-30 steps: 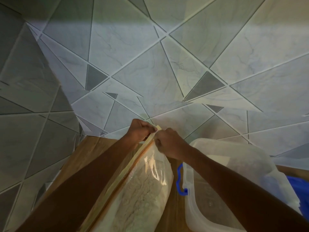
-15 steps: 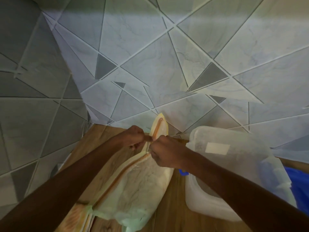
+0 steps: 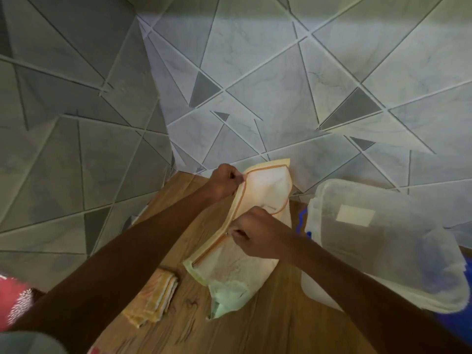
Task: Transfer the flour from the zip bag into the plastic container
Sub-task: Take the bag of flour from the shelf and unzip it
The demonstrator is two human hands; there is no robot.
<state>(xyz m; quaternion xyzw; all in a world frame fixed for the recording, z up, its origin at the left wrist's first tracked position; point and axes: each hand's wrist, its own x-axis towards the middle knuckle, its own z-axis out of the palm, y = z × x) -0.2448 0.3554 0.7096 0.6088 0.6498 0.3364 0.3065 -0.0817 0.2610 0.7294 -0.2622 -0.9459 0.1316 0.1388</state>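
Over on the bench (image 3: 258,325), left hand (image 3: 224,182) pinches the zip bag (image 3: 258,198) rim, right hand (image 3: 258,232) pinches its slider, so it's the unzipping step; next, tip flour into the plastic container (image 3: 388,241).

The wooden counter (image 3: 268,325) is hemmed in by tiled walls (image 3: 255,85) at the back and left, which meet in a corner just behind the zip bag (image 3: 258,226) — no way round it there. Both hands — left hand (image 3: 223,182), right hand (image 3: 258,235) — and their forearms lie across the bag, and the plastic container (image 3: 388,241) stands just right of it, leaving only a narrow gap between. A folded cloth (image 3: 154,296) lies left of the bag's near end; bare wood shows beside it toward the near edge.
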